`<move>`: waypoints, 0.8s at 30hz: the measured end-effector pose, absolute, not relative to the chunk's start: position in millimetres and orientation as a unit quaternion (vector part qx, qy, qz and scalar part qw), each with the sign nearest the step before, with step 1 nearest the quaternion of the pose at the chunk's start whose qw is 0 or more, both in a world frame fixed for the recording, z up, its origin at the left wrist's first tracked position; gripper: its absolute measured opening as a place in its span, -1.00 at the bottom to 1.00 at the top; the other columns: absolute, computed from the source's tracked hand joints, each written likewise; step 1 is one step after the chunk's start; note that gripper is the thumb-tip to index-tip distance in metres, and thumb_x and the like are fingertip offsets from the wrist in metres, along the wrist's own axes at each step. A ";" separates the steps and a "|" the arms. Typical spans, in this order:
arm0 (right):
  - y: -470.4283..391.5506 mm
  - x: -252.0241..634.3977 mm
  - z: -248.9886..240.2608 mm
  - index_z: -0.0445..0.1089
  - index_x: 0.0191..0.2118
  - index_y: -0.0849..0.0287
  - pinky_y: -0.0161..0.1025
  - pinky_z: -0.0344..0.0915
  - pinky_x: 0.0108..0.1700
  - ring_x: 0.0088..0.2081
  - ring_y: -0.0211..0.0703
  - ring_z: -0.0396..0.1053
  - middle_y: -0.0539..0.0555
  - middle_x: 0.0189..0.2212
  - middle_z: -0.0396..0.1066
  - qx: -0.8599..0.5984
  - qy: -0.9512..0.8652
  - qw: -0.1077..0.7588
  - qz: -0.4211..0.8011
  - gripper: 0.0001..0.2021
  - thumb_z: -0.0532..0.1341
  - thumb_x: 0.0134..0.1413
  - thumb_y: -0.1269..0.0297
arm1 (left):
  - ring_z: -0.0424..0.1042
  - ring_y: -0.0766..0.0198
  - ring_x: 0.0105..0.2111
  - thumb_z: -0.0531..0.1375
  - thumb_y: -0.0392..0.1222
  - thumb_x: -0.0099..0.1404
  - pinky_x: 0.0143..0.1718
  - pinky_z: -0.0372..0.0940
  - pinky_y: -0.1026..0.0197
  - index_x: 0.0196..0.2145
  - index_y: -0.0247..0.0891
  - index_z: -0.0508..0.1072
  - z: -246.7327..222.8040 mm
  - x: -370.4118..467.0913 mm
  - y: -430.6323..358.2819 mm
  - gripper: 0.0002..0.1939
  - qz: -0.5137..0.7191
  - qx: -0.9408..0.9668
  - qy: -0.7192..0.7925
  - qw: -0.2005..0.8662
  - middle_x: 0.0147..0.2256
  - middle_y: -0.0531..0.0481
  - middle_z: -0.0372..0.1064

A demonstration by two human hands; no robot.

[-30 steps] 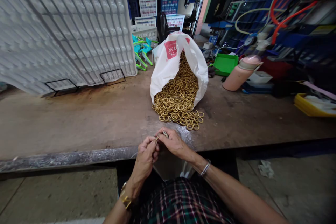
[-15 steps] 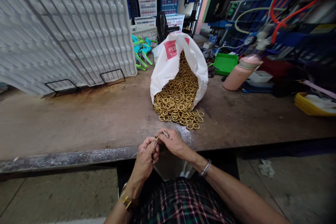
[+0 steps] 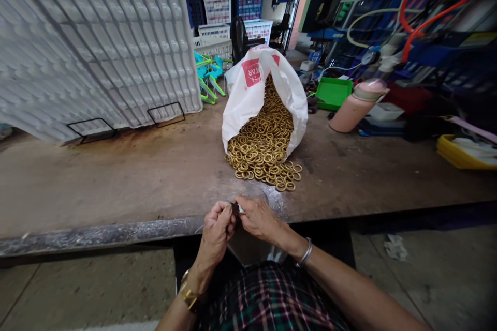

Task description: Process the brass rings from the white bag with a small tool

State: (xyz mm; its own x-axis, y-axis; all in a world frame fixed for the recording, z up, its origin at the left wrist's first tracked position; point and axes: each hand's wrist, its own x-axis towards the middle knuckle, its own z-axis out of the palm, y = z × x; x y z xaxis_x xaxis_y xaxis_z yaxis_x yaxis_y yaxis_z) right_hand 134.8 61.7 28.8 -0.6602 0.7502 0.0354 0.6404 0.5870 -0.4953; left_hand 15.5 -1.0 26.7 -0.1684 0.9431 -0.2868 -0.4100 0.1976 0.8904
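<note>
My left hand (image 3: 218, 228) is closed at the table's front edge, thumb and fingers pinched on a small brass ring that is mostly hidden. My right hand (image 3: 259, 218) meets it from the right, fingers curled round a small dark tool with a pale part (image 3: 240, 209); its exact kind is unclear. The tool's dark end is at the left fingertips. Just beyond my hands, many brass rings (image 3: 267, 158) spill from a white plastic bag (image 3: 243, 108) lying on its side, its mouth facing me.
The wooden table (image 3: 116, 181) has a plastic-wrapped front edge. White ridged trays (image 3: 155, 36) stand upright at the left on black wire stands (image 3: 166, 113). A pink bottle (image 3: 353, 108), a green tray (image 3: 334, 93) and a yellow tray (image 3: 462, 155) are at the right. Stacked crates (image 3: 248, 5) rise behind.
My right hand has turned and lowered slightly, with its fingers more curled. The tool's dark end now shows between the hands. My left hand, the bag and the rings on the table stay put.
</note>
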 end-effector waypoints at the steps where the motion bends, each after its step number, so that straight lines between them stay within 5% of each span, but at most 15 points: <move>1: 61.8 134.8 28.6 0.28 -0.32 0.19 -0.30 -0.08 -0.43 -0.50 -0.26 0.20 0.02 -0.50 0.36 -0.392 -0.885 0.116 0.223 -0.81 0.02 -0.11 0.48 | 0.01 0.52 -0.70 0.16 0.04 0.14 -0.69 -0.11 0.42 -0.47 -0.25 0.23 26.0 15.5 -1.2 -0.70 0.574 0.271 0.506 0.585 -0.61 0.18 0.15; 24: 62.4 133.1 33.1 0.30 -0.26 0.22 -0.31 -0.04 -0.43 -0.44 -0.22 0.28 0.09 -0.43 0.41 -0.361 -0.893 0.067 0.259 -0.79 0.00 -0.03 0.47 | 0.03 0.49 -0.66 0.12 0.05 0.18 -0.64 -0.04 0.40 -0.52 -0.25 0.21 15.8 9.9 -4.1 -0.68 0.540 0.345 0.567 0.518 -0.62 0.17 0.11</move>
State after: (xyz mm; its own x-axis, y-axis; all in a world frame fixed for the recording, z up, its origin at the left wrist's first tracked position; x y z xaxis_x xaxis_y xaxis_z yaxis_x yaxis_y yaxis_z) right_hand 133.1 62.4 33.1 -0.7299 0.6802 -0.0681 0.6112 0.6048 -0.5106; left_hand 9.9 -4.1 15.8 -0.2247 0.9506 -0.2143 -0.1677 0.1789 0.9695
